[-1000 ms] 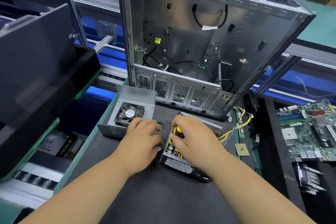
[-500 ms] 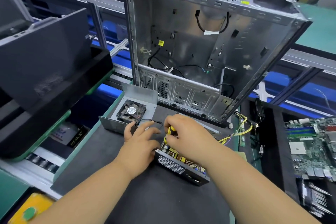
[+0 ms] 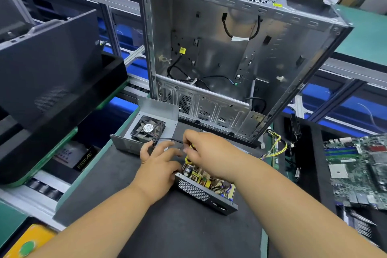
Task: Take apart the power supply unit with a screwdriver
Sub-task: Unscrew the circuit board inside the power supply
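The open power supply unit (image 3: 201, 192) lies on the black mat, its black perforated wall facing me and its circuit board exposed. My right hand (image 3: 209, 153) grips a yellow-and-black screwdriver (image 3: 189, 154) held upright over the board's far left corner; the tip is hidden. My left hand (image 3: 160, 163) rests against the unit's left end with fingers spread and fairly straight. The removed grey cover with its fan (image 3: 149, 128) lies just behind my left hand, a thin black wire running from it toward the unit.
An empty computer case (image 3: 230, 58) stands upright behind the unit. Yellow cables (image 3: 276, 144) trail to the right. A motherboard (image 3: 360, 165) lies in a bin at right. Black panels (image 3: 50, 73) lean at left. The mat (image 3: 167, 232) extends toward me.
The camera has shifted, so the scene sits lower and more to the right. My left fingers have spread out straighter by the unit; my right hand keeps the screwdriver at the same corner.
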`<state>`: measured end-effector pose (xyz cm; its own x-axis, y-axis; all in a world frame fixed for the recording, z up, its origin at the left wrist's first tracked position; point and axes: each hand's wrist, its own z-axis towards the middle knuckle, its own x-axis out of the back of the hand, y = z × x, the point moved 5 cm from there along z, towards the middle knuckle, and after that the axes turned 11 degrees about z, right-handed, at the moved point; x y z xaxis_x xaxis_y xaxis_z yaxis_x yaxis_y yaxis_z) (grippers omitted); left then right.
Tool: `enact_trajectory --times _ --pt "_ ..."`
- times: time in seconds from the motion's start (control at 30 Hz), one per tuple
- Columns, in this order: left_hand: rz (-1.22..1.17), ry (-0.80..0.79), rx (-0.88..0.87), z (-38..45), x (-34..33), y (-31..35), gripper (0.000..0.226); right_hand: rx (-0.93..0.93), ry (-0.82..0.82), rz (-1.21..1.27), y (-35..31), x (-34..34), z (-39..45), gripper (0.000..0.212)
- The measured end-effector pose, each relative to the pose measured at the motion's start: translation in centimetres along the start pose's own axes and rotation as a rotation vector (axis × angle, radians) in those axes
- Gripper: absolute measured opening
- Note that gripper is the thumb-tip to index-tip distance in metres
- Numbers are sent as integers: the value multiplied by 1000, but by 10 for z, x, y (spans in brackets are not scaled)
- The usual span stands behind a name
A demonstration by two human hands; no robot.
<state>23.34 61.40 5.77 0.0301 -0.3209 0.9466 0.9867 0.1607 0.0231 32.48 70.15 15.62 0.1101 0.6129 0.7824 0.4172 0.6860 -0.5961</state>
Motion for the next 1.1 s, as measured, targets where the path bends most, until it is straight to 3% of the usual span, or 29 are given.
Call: enact_trajectory --times 0.17,0.33,0.53,0.67,0.87,1.03,1.1 --pt "-30 10 -3 0 -1 -1 38 93 -110 12 -10 0 1 15" --pt "-56 32 5 1 0 -2 36 32 46 -239 -8 8 2 34" --pt "-67 49 -10 1 3 -1 36 13 49 -14 -12 8 2 20" --pt "-46 44 -15 1 4 0 36 23 45 -35 -12 6 -1 9" --pt "-60 53 -3 1 4 0 35 -5 134 -221 -9 5 0 35" --pt "-35 12 -11 2 3 0 38 4 124 -69 -8 7 1 11" --pt "-35 7 -10 3 3 0 38 -2 128 -29 -7 7 0 12"
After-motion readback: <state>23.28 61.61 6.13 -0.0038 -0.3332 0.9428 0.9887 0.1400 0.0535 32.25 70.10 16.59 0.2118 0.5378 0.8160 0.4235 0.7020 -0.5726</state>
